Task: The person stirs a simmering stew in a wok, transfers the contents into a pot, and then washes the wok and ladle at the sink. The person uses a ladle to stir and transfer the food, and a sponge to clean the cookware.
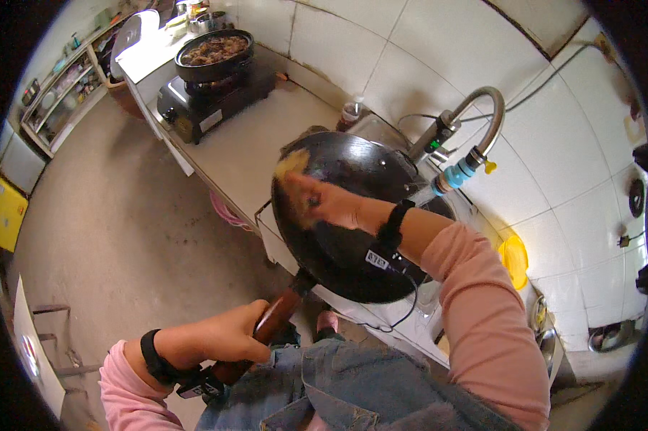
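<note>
— So where was the black wok [352,237] at that moment?

— Tilted up over the sink [439,316] at the edge of the worktop [259,144], its hollow facing the person, its wooden handle [277,320] running down toward the lower left.

— And the left hand [230,336]?

— Its grip was closed full round that handle, fingers wrapped over the top. The forearm came in from the lower left, a black band on the wrist and a pink sleeve pushed back behind it.

— What about the right hand [324,203]?

— It reached across into the bowl of the wok, the arm bent at the elbow and coming in from the lower right, pink sleeve to mid-forearm, black wristband with a thin cable trailing off it. The grip was pinched shut on a yellowish scrubbing pad [293,164], pressed against the inner wall near the upper rim.

— Anything close by?

— A curved metal tap [482,115] with a blue nozzle stood just right of the wok, against the white tiled wall [424,50]. A small bottle [350,111] sat behind the wok near the wall. A yellow plastic thing [514,258] lay further right by the sink.

— And farther off?

— Well apart, at the far end of the worktop, a portable gas stove [209,100] carried a dark pan of cooked food [215,52]. The concrete floor [115,215] spread to the left, with a shelf rack [58,93] at the far side.
</note>
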